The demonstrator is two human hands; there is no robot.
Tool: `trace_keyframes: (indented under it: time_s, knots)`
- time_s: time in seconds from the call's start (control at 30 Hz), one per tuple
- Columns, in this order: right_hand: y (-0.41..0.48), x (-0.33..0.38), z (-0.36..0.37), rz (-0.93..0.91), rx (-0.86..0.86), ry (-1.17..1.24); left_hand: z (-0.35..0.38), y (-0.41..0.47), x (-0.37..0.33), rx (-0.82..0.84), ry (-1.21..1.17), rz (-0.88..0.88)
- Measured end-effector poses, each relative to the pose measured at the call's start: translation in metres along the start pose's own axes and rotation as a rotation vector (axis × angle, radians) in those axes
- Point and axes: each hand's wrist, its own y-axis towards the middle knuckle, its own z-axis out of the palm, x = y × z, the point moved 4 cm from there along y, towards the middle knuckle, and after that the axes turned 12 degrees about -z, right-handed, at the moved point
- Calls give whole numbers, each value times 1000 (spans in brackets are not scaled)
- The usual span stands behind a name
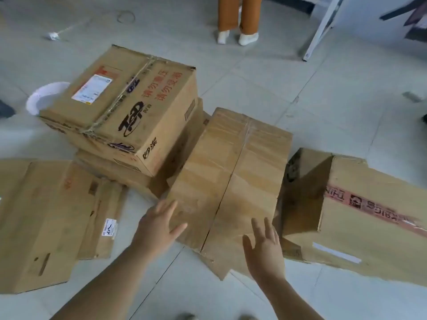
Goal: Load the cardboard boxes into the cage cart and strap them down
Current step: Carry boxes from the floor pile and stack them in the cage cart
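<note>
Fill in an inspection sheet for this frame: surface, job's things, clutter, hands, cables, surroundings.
Surface: pale tiled floor.
Job's things: taped plain box in the middle; printed box stacked on a lower box behind it; open box at right; flattened cardboard at left; no cage cart or strap seen.
Clutter: white round object behind the printed box.
Hands: left hand and right hand both open, fingers spread, at the plain box's near corners; neither grips it.
Cables: thin loop on the far floor, kind unclear.
Surroundings: person's legs in orange trousers; white frame leg.
</note>
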Motion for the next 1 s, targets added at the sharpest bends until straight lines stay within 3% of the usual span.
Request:
trace_keyframes:
  time_s: [0.23,0.47,0.73,1.0]
  knots:
    - [29,-35,67,104,-153,80,47,60,14,38,-15,-64]
    - [56,-48,69,151,-237,62,61,95,8,10,-71,-37]
    - [53,-54,61,128,-278,-10,60,84,2,-127,-58,-15]
    - [24,-45,21,56,-214,-38,32,29,-4,-106,-89,-68]
